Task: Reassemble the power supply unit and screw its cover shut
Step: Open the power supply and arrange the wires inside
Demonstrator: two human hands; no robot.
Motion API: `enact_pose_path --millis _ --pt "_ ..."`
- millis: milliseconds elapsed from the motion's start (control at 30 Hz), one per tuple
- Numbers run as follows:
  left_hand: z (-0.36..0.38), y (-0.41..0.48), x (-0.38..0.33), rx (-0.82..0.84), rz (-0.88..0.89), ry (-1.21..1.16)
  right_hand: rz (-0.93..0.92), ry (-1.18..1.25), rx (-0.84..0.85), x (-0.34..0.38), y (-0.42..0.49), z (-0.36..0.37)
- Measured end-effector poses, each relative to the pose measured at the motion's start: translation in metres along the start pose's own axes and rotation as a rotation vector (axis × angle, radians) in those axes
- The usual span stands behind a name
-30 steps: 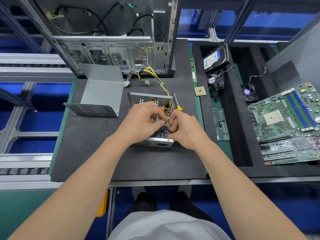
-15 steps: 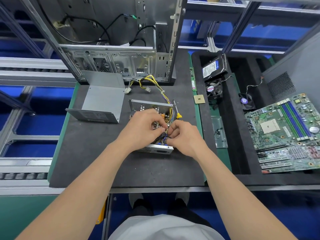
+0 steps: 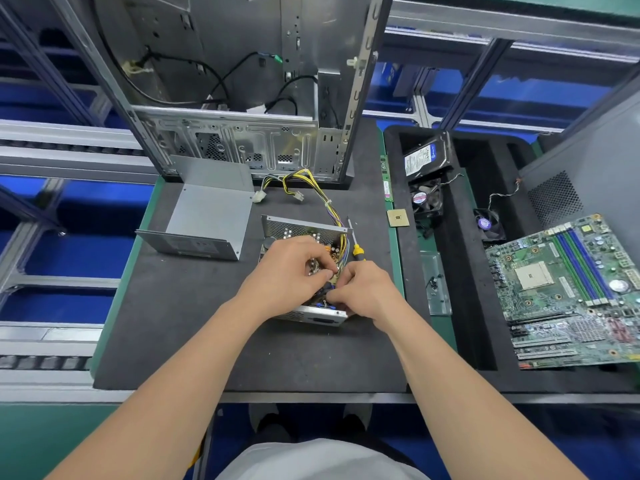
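Bare hands (image 3: 291, 271) (image 3: 367, 292), white shirt (image 3: 318, 462), dark shoes (image 3: 273, 424)

Head-worn, downward over near workbench (image 3: 180, 341)

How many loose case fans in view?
2. First fan sits in the black foam tray just below the hard drive; second fan lies further right, by the motherboard. Others may be hidden inside the power supply unit.

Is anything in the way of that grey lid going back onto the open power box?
Only the hands: the left hand and right hand are down in the open power supply. No object lies on the mat between it and the cover.
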State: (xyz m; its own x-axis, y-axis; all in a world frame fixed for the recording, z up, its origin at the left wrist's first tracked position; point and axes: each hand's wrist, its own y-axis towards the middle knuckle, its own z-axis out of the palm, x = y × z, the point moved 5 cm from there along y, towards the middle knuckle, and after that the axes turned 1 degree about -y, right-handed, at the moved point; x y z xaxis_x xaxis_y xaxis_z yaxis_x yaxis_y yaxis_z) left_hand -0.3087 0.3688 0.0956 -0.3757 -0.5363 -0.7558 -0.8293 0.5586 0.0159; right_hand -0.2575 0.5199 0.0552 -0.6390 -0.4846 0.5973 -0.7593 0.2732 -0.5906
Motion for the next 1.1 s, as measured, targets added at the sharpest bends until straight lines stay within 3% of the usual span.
enact_pose_path --millis 400,567,667,733,900,1100 --pt "-0.013 -0.006 -0.008 -0.008 0.004 -0.101 -0.087 -0.177 -0.025 0.008 -0.007 -0.005" --pt "-0.053 -0.016 0.0 0.235 0.06 0.074 -0.158 -0.214 0.076 0.015 -0.015 -0.019" --pt "-0.071 -0.028 0.014 0.457 0.053 0.126 -0.286 -0.295 0.04 0.03 -0.019 -0.036" --pt "-0.072 -0.034 0.021 0.513 0.091 0.207 -0.397 -0.312 0.02 0.045 -0.026 -0.04" --pt "-0.065 -0.04 0.033 0.427 0.183 0.266 -0.64 -0.389 0.217 0.07 -0.052 -0.014" --pt "-0.065 -0.046 0.043 0.335 0.199 0.17 -0.782 -0.725 0.137 0.074 -0.055 0.022"
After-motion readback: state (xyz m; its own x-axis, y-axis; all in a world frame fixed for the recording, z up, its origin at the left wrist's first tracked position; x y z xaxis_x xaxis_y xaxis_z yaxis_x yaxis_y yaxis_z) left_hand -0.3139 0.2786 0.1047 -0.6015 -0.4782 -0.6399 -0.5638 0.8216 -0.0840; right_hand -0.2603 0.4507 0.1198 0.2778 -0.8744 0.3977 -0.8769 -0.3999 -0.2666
